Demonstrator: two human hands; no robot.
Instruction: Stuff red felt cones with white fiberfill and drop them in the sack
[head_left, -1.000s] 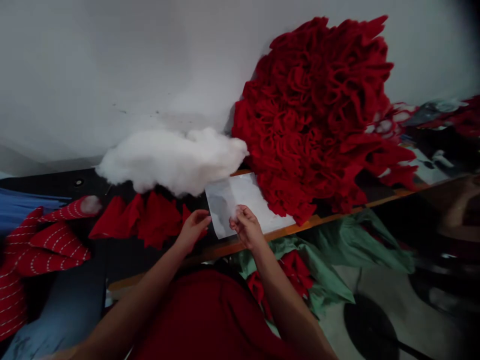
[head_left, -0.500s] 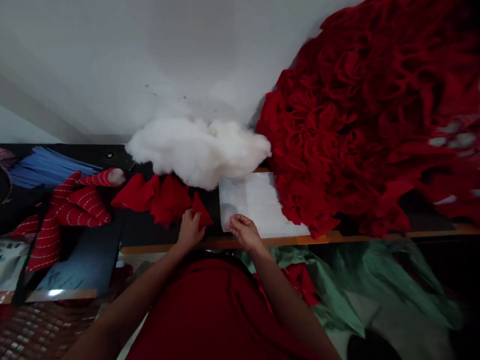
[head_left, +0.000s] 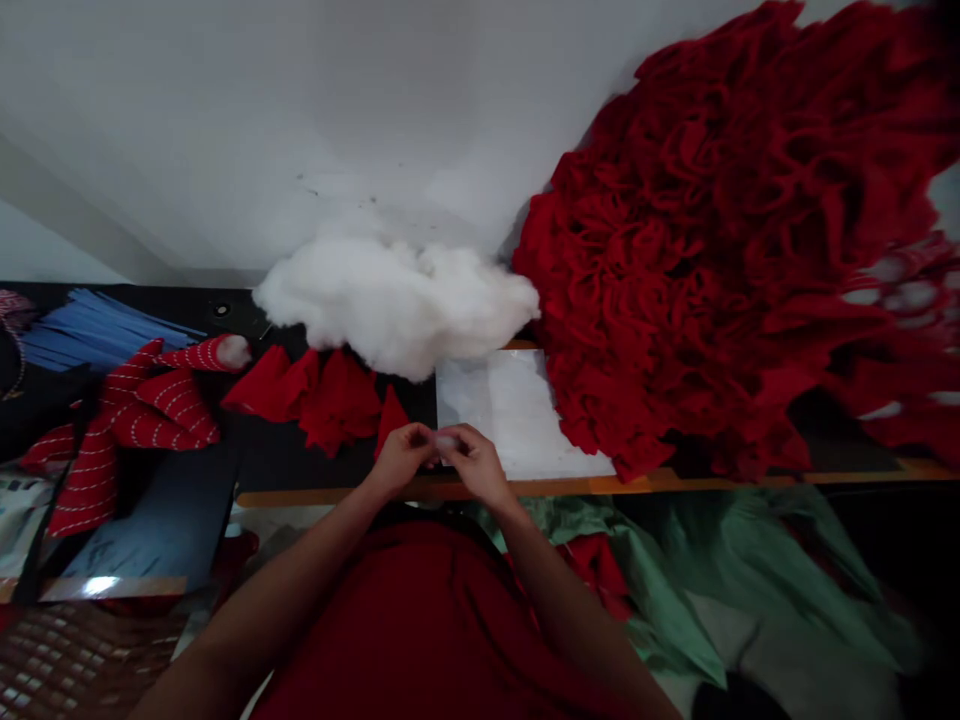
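At the front of the table my left hand (head_left: 405, 458) and my right hand (head_left: 475, 462) meet, fingers closed in a pinch. Between their fingertips is a small, pale tuft of stuffing (head_left: 448, 441), partly covered by the fingers. Just behind my left hand a red cloth cone (head_left: 391, 411) points upward; whether the hand touches it is hidden. More red cloth pieces (head_left: 337, 400) lie to its left. A large heap of white stuffing (head_left: 397, 305) rests behind them against the wall.
A white sheet (head_left: 525, 415) lies to the right, beside a tall pile of red cloth pieces (head_left: 675, 260). On the left are striped red stuffed shapes (head_left: 161, 410), blue strips (head_left: 105, 330) and a dark phone-like object (head_left: 232, 312). Green bags (head_left: 645, 570) hang below the table edge.
My left hand has moved right, away from the red cloth cone, to meet my right hand. My right hand has shifted slightly left, and both now pinch at the pale tuft.
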